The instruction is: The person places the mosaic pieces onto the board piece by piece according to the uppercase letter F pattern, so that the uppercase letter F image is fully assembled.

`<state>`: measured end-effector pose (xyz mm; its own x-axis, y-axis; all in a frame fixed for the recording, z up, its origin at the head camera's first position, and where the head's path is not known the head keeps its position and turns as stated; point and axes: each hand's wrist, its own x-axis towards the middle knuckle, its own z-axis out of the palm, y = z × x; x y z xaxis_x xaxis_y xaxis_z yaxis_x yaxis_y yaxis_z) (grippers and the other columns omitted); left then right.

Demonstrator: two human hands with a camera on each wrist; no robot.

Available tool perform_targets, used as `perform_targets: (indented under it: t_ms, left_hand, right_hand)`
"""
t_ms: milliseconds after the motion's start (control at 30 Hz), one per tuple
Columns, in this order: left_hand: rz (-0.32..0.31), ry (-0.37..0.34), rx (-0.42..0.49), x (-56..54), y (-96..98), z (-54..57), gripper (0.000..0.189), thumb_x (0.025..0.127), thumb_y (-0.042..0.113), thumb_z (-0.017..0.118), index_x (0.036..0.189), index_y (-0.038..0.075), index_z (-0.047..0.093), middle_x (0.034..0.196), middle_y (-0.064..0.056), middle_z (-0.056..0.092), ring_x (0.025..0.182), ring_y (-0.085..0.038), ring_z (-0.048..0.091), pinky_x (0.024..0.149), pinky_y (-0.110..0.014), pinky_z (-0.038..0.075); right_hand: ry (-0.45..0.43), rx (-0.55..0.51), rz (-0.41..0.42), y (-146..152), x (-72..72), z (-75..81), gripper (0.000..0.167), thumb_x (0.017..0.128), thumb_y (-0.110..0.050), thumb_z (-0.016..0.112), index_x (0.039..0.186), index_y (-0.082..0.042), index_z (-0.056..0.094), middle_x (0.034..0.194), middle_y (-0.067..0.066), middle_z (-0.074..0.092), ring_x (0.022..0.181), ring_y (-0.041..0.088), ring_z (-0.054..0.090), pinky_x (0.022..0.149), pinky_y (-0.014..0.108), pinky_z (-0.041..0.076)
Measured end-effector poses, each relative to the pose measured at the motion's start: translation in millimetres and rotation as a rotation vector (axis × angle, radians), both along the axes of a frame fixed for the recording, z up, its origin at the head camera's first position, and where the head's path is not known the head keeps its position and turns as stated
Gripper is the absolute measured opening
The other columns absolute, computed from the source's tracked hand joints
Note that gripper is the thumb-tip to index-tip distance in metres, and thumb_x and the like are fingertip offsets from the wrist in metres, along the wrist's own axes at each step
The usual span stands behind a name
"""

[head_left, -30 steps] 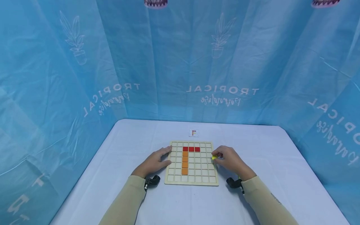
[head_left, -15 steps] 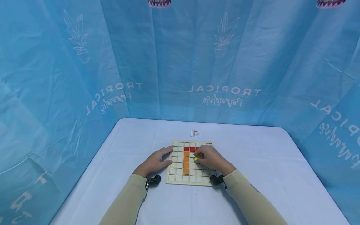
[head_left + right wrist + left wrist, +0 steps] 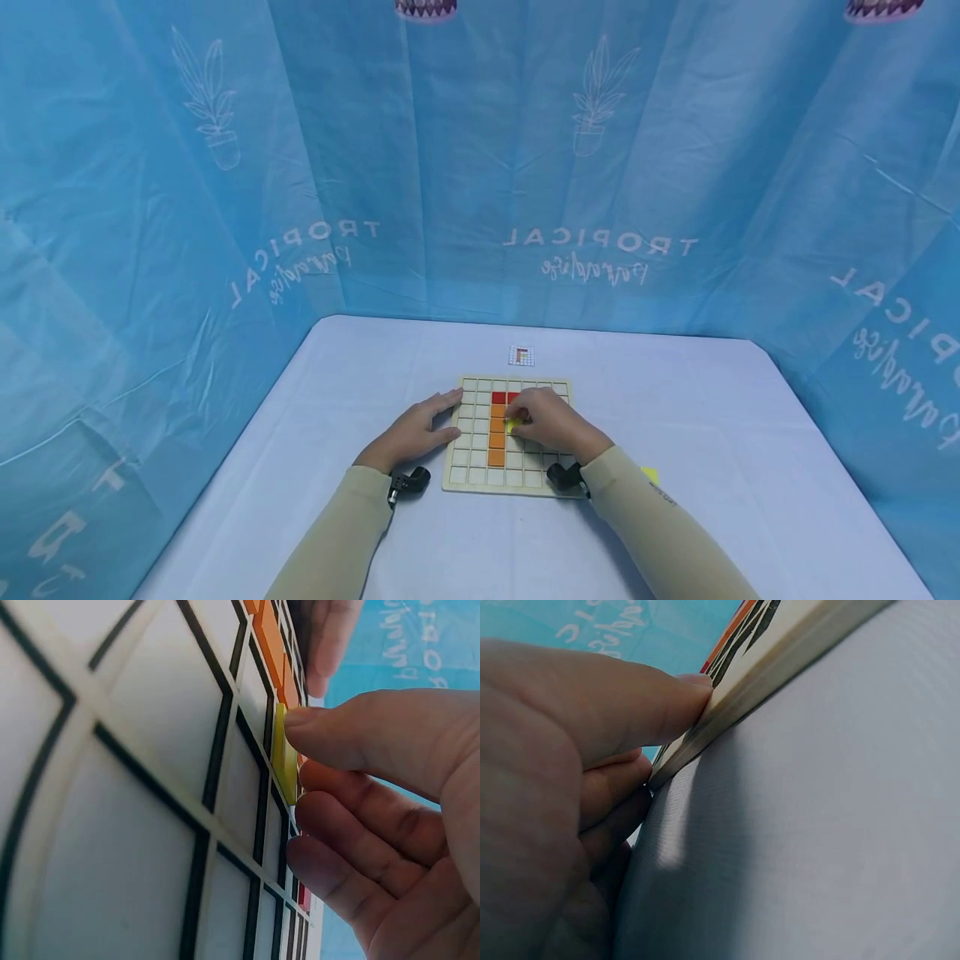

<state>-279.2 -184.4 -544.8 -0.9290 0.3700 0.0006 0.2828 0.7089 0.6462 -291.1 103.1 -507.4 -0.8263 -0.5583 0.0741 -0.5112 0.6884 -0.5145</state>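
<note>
A pale wooden grid board point(image 3: 457, 486) lies on the white table, with a column of orange tiles point(image 3: 497, 442) and red tiles point(image 3: 498, 398) at its top. My right hand point(image 3: 551, 421) is over the board and pinches a yellow tile point(image 3: 283, 750) between thumb and fingers. The tile sits low at a square just right of the orange column, partly hidden by the fingers. My left hand point(image 3: 408, 429) rests at the board's left edge, its thumb point(image 3: 667, 705) and fingers touching the rim.
Another bit of yellow point(image 3: 649, 474) shows on the table beside the right sleeve. Behind the board lies a small card point(image 3: 521, 356) printed with a coloured grid. A blue curtain point(image 3: 465, 167) surrounds the table point(image 3: 390, 350).
My right hand has carried the yellow tile left from the board's right edge to beside the orange column. The left hand stays at the board's edge.
</note>
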Motion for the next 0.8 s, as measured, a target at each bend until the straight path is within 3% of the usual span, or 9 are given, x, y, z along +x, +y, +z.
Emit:
perform_targets:
  t_ms: [333,567,800]
  left_hand:
    - [-0.014,-0.001,0.024,2.1,0.5,3.0,0.074,0.101,0.034,0.075,0.165,0.022,0.039,0.168,0.004,0.034,0.156,-0.025,0.024,0.124,-0.049,0.026]
    - [-0.017,0.014,0.024,2.5,2.5,3.9,0.073,0.101,0.033,0.074,0.165,0.019,0.040,0.168,0.004,0.035,0.156,-0.026,0.024,0.124,-0.048,0.025]
    - [-0.018,0.021,0.024,1.3,0.9,1.3,0.074,0.101,0.032,0.075,0.165,0.019,0.040,0.168,0.004,0.035,0.156,-0.026,0.025,0.124,-0.048,0.025]
  right_hand:
    - [0.002,-0.066,-0.037,16.5,5.9,-0.6,0.019,0.092,-0.008,0.083,0.111,-0.010,0.081,0.106,-0.005,0.072,0.093,0.009,0.066,0.085,0.030,0.059]
    - [0.012,-0.128,-0.153,63.5,19.7,6.1,0.018,0.094,-0.011,0.082,0.112,-0.010,0.080,0.104,-0.005,0.071,0.091,0.011,0.063,0.083,0.034,0.059]
    - [0.034,-0.153,-0.234,121.9,36.7,2.1,0.016,0.093,-0.007,0.081,0.109,-0.007,0.079,0.103,-0.002,0.072,0.091,0.014,0.065,0.082,0.039,0.059]
